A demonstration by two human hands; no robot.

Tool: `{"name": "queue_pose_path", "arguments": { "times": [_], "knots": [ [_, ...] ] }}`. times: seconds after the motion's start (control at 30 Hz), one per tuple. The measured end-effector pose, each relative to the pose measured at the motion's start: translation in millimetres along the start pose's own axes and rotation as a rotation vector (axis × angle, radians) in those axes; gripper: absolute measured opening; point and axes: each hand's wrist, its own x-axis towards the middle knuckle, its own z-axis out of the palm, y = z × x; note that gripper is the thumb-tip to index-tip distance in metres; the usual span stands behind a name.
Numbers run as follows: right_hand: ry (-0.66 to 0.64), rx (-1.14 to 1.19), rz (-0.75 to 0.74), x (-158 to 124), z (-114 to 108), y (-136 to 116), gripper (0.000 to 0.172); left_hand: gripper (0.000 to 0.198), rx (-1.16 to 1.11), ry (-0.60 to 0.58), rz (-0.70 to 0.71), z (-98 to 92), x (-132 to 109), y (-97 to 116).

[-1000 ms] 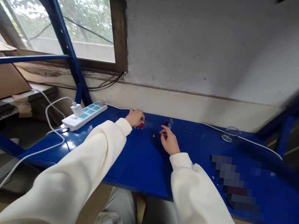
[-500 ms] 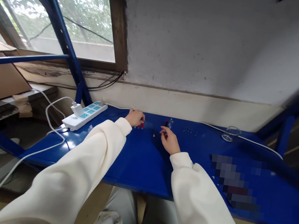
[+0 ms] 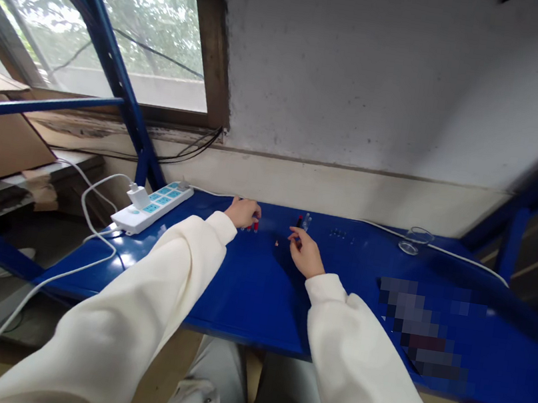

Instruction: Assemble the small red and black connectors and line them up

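Observation:
My left hand is over the far middle of the blue table, its fingers bent down and closed on a small red tube. Other small red and clear pieces stand in a row beside it, partly behind the hand. To the right, my right hand hovers above the table with the index finger stretched out and nothing visible in it. Just beyond its fingertips stand a red-and-black tube and some clear tubes. A tiny orange-pink piece lies between the two hands.
Several tiny clear parts lie right of the tubes. Farther right are clear round dishes by a white cable. A white power strip with a plugged-in charger sits at the left. A blurred-out dark object lies at the right front.
Almost nothing differs. Both hands keep their places, with only a very slight shift of the fingers.

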Motion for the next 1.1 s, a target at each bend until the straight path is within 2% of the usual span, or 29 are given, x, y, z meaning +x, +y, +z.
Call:
{"name": "queue_pose_path", "arguments": {
  "times": [0.1, 0.23, 0.33, 0.43, 0.53, 0.7, 0.87, 0.97, 1.1],
  "knots": [
    [0.023, -0.033, 0.013, -0.1, -1.2, -1.1, 0.034, 0.016, -0.001, 0.000, 0.003, -0.7, -0.9, 1.2],
    [0.145, -0.134, 0.096, 0.3, -4.0, -1.8, 0.029, 0.018, 0.003, 0.046, 0.030, -5.7, -4.2, 11.1],
    [0.224, -0.232, 0.197, 0.9, -6.4, -0.3, 0.028, 0.020, -0.021, 0.118, 0.082, -10.2, -7.2, 27.6],
    [0.248, -0.315, 0.221, 0.7, -6.7, 3.7, 0.029, 0.024, -0.060, 0.161, 0.144, -8.1, -8.7, 49.9],
    [0.222, -0.412, 0.243, -1.0, -4.2, 8.0, 0.031, 0.032, -0.097, 0.138, 0.153, 4.7, -7.4, 72.6],
    [0.165, -0.435, 0.292, -3.1, -1.0, 9.0, 0.038, 0.066, -0.183, -0.009, 0.072, 35.5, -0.8, 99.3],
    [0.035, -0.455, 0.393, -2.1, -4.4, 0.4, 0.042, 0.077, -0.199, 0.113, -0.062, 53.4, 8.0, 109.7],
    [-0.030, -0.500, 0.448, -1.5, -6.2, -4.7, 0.045, 0.076, -0.158, 0.117, -0.101, 60.2, 13.1, 110.7],
    [-0.062, -0.552, 0.459, -1.5, -6.3, -7.6, 0.045, 0.055, -0.141, 0.142, -0.099, 66.2, 18.6, 110.8]
  ]
}}
